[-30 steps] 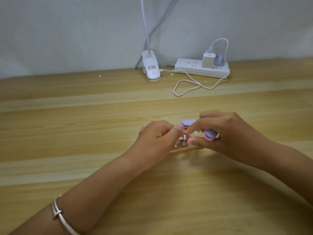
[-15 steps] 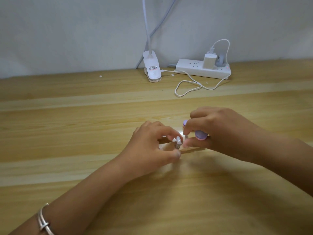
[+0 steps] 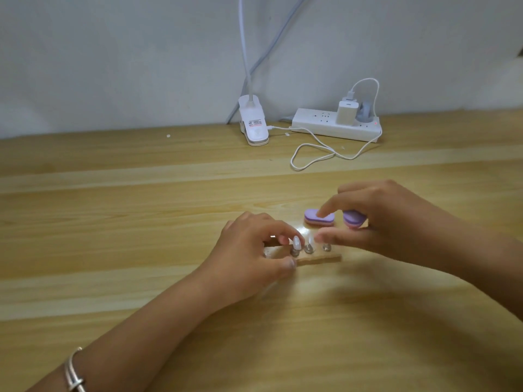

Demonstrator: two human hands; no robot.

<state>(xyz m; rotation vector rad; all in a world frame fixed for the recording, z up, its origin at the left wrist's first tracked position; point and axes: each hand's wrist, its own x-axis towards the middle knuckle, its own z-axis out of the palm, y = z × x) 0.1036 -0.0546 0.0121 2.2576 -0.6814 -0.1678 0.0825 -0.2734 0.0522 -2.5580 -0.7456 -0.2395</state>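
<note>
A small wooden strip (image 3: 319, 257) with three metal pegs lies on the table. My left hand (image 3: 249, 250) grips its left end, thumb at the front edge and fingers over the back. A white nail tip (image 3: 296, 242) stands on the left peg, against my left fingertip. The middle peg (image 3: 308, 248) and the right peg (image 3: 327, 247) carry small pale tips. My right hand (image 3: 396, 222) holds a purple buffer block (image 3: 352, 217) in its curled fingers. Its forefinger touches a second purple and pink block (image 3: 311, 219) lying just behind the strip.
At the back of the wooden table (image 3: 141, 222) are a white clip lamp base (image 3: 253, 124), a power strip (image 3: 325, 125) with a charger (image 3: 346, 113), and a looped white cable (image 3: 311, 157). A silver bracelet (image 3: 73, 372) is on my left wrist.
My right hand has drawn back to the right, uncovering the pegs and the block on the table. My left hand stays on the strip, with the nail tip now standing on the left peg.
</note>
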